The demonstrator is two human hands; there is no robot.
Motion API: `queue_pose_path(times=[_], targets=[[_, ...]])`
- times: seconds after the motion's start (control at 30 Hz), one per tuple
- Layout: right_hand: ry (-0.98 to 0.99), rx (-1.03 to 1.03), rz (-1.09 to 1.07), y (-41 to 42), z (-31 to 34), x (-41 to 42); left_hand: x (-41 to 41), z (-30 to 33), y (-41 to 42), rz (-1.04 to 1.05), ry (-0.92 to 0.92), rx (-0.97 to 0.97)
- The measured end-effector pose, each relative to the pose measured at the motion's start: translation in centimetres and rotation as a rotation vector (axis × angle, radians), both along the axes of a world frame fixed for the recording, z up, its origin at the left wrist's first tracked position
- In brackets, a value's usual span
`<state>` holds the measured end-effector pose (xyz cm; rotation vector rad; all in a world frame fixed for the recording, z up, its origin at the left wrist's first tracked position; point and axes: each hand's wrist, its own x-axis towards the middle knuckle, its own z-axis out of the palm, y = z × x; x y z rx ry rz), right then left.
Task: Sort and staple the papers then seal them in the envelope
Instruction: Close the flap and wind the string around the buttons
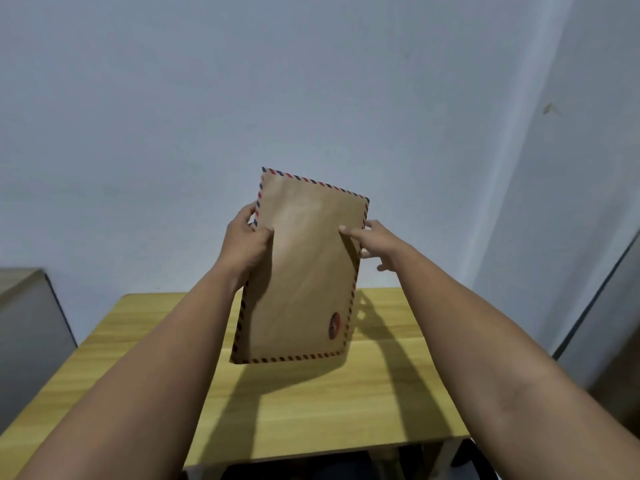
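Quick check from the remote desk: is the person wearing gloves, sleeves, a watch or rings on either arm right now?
No. The left hand and right hand are bare, with no gloves or visible rings. Both forearms are uncovered as far as the frame shows: no sleeves, watch, bracelets or markings.

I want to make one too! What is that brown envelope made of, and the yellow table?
The envelope looks like matte brown kraft paper: it bends softly, with a red-and-blue striped border. The table shows yellowish wood grain with a smooth finish; it may be solid wood or a printed laminate.
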<state>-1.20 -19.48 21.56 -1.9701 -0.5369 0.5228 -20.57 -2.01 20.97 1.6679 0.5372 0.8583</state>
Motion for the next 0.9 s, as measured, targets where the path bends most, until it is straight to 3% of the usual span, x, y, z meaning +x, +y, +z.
queue_pose_path(times=[0.2,0.4,0.57,0.67,0.77,0.9], targets=[[-0.008,0.197,0.025,0.7,-3.6,0.6,0.8,-2.6,1.9,0.073,0.045,-0.074],[-0.04,0.123,-0.019,2.1,-8.5,1.4,2.9,-8.3,4.1,0.123,0.295,0.034],[-0.036,-0.044,-0.05,2.5,-14.0,2.6,5.3,-13.6,5.0,0.16,0.497,0.151],[-0.053,-0.254,-0.06,2.6,-17.1,3.4,5.9,-16.8,5.3,0.15,0.681,0.283],[-0.255,-0.549,-0.05,3.2,-19.4,3.5,6.1,-19.5,5.5,0.132,0.899,0.465],[-0.432,-0.571,-0.024,4.5,-22.0,3.6,6.6,-22.0,5.5,-0.021,1.033,0.661]])
